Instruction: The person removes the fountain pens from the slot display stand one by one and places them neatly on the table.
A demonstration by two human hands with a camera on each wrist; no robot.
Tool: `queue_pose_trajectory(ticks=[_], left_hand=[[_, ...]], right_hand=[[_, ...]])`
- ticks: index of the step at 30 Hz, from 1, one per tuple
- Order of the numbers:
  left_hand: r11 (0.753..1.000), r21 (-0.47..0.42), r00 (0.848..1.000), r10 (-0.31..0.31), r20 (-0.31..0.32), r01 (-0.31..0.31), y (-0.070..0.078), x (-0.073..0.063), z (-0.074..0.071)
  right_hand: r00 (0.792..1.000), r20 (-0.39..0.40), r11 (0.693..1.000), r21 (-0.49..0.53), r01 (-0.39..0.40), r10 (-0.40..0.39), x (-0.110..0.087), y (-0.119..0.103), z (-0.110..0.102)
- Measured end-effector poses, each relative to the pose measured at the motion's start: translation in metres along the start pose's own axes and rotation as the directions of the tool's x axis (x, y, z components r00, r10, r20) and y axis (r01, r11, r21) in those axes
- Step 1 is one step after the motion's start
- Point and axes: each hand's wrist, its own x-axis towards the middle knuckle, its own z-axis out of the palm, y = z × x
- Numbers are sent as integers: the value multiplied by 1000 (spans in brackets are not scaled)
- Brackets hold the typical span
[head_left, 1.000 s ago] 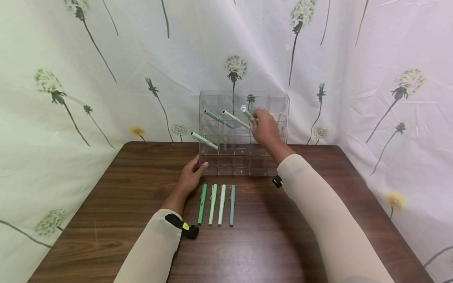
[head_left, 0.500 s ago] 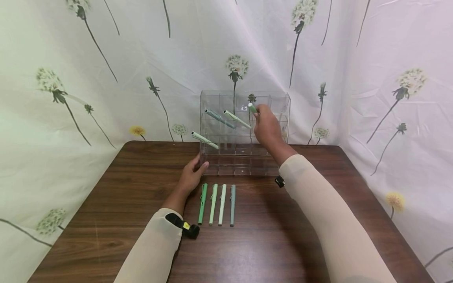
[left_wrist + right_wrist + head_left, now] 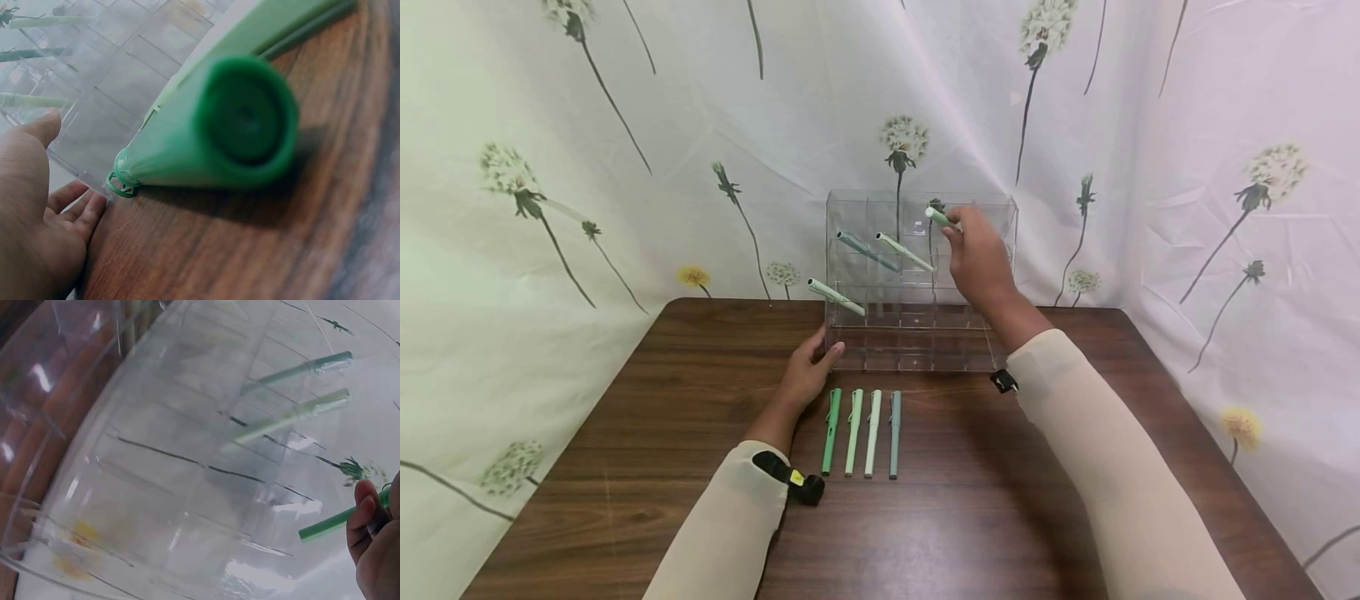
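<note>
My right hand (image 3: 983, 254) pinches a green pen (image 3: 938, 218) in front of the upper right of a clear acrylic pen rack (image 3: 917, 362). In the right wrist view that pen (image 3: 328, 526) slants out from the fingertips, its lower end apart from the tiers. My left hand (image 3: 805, 375) holds the rack's lower left edge, thumb in front and fingers at the side. Leaning in the rack are a grey-teal pen (image 3: 867, 252), a light green pen (image 3: 906, 252) and, lower left, a pale green pen (image 3: 837, 297).
On the brown table (image 3: 625, 433), before the rack, lie a green pen (image 3: 831, 433), a light green pen (image 3: 853, 433), a whitish-green pen (image 3: 872, 433) and a grey-teal pen (image 3: 895, 435) in a row. A flower-printed cloth (image 3: 775, 125) hangs behind.
My right hand has moved up and slightly right with the green pen, which has come away from the upper tier. The left hand keeps its hold on the rack.
</note>
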Motion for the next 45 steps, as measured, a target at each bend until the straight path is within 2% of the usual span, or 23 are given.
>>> queue_pose_trajectory(ticks=[1,5,8,11,13,16,24,32,39,43,45], left_hand=[[1000,-1,1000,-11,1,11,1,0,0],[999,-11,999,-35,12,35,22,-8,0],[999,-16,999,-44,11,44,30,-11,0],[999,-16,999,-36,-4,36,18,-6,2],[1000,-13,1000,-26,-14,26,6,0,2],[1000,-10,1000,-3,-22,3,-2,3,2],[1000,-3,1000,21,-14,-21,-2,1,0],[999,12,999,41,-10,-41,-4,5,1],[999,13,999,32,-11,-32,-4,4,0],[999,12,999,32,-19,-32,-4,3,0],[999,14,999,32,-17,-32,-4,3,-1]], right_hand=[[1000,-8,1000,5,24,-24,-1,0,-2],[994,-70,995,52,91,-87,-6,1,-8],[991,-96,991,89,97,-89,-11,1,-9],[995,-71,989,127,80,-72,-17,1,-10],[998,-28,987,148,64,-61,-21,-1,-12],[998,30,984,171,43,-49,-27,-2,-13],[991,129,977,215,14,-42,-40,-5,-10],[972,234,952,291,-93,23,-54,-8,-12],[924,369,881,397,-258,104,-67,-2,-12],[906,404,856,415,-307,129,-73,3,-12],[886,438,818,447,-362,153,-77,5,-12]])
